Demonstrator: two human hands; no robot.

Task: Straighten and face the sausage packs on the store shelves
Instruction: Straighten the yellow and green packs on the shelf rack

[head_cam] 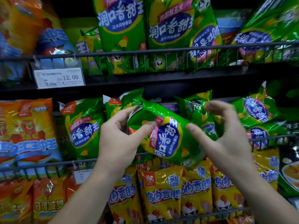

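A green sausage pack (168, 136) with a blue oval label lies tilted on the middle shelf, its top leaning left. My left hand (119, 136) grips its upper left part, fingers over the top edge and thumb on the front. Just right of the pack, my right hand (226, 135) hovers with fingers spread and curved, blurred, holding nothing. Another green pack (82, 128) stands upright to the left, and more green packs (257, 113) lean at the right. Behind the tilted pack, other packs are partly hidden.
The top shelf has large green packs (121, 23) behind a wire rail (161, 51) and a price tag (59, 77) reading 12.00. Orange and blue packs (25, 131) fill the left side. Yellow packs (161, 191) stand on the lower shelf.
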